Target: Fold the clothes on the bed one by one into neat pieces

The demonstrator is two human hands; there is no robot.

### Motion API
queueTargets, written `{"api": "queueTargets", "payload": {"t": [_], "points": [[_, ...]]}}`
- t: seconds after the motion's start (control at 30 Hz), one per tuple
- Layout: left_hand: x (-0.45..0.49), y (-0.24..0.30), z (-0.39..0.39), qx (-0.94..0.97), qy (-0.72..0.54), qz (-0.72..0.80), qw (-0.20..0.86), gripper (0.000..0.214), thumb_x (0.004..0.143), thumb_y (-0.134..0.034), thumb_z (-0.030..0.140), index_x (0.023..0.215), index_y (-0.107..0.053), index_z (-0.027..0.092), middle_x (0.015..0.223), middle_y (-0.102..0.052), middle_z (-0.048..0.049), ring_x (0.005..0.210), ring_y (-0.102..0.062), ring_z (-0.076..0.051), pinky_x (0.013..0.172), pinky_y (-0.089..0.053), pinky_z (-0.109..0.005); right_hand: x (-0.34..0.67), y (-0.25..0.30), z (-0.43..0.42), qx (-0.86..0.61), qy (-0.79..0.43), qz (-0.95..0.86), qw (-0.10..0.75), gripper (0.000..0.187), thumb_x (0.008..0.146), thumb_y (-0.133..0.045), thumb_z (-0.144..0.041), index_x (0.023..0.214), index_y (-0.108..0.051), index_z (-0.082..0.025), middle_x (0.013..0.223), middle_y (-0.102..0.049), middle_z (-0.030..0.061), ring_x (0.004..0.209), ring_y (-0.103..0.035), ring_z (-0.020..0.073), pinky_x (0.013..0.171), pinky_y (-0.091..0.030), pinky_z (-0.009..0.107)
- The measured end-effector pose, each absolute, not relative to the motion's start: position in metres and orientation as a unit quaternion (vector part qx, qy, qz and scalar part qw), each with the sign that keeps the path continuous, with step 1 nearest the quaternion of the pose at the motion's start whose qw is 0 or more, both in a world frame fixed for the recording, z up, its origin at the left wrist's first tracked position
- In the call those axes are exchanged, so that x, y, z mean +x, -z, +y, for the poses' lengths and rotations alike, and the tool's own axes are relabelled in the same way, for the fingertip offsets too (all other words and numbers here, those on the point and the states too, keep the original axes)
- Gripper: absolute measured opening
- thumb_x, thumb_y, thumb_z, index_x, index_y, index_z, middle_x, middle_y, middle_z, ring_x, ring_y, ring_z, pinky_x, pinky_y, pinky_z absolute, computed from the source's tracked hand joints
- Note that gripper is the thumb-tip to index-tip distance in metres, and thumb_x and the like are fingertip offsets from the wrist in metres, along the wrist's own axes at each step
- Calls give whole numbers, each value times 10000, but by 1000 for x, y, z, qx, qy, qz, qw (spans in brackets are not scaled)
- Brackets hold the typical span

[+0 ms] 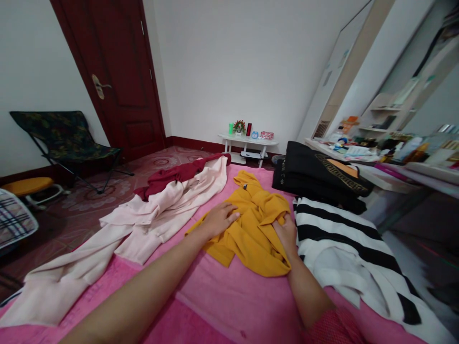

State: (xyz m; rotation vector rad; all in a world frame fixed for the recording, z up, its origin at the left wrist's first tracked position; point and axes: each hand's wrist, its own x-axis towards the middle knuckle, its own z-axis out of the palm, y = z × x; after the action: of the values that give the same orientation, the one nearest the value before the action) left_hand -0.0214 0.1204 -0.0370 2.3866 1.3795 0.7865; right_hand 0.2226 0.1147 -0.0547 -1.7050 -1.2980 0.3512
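Note:
A crumpled mustard-yellow garment (251,239) with a small dark tag lies on the pink bedding (236,296) in front of me. On its left side rests my left hand (219,220), palm down with the fingers stretched out over the cloth. My right hand (287,234) is at the garment's right edge, closed on a fold, its fingertips partly hidden by the fabric. To the left a pale pink garment (161,205) is spread out, with a dark red one (172,177) behind it. Close beside my right hand lies a black-and-white striped garment (337,229).
Folded black clothes (304,167) are stacked behind the striped garment. A dressing table (390,179) crowded with bottles borders the right side. A small white table (247,140) stands by the far wall; a camouflage folding chair (68,138) is left, near the red door (118,71).

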Motion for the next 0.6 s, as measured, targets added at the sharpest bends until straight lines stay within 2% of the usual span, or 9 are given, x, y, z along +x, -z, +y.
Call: {"api": "queueTargets", "payload": {"t": [0.33,0.6], "points": [[-27,35,115,801,-285,507,145,441,932,-406,423,1229,-602,162,1286,-574,-104,1192,-513,-224,1044,-370,-343,226,57,115,-656,-195,-541,489,535,657,-532,-532,1049,-576,-170,1016,-661,121,951,-608,283,854,-466,400],[-30,35,113,766,-318,521,201,413,905,-474,428,1228,-608,209,1330,-546,-76,1231,-487,-220,1072,-350,-350,229,51,107,-638,-243,-547,484,486,667,-575,-483,1045,-588,-179,1079,-663,100,1068,-590,285,962,-435,412]]}}
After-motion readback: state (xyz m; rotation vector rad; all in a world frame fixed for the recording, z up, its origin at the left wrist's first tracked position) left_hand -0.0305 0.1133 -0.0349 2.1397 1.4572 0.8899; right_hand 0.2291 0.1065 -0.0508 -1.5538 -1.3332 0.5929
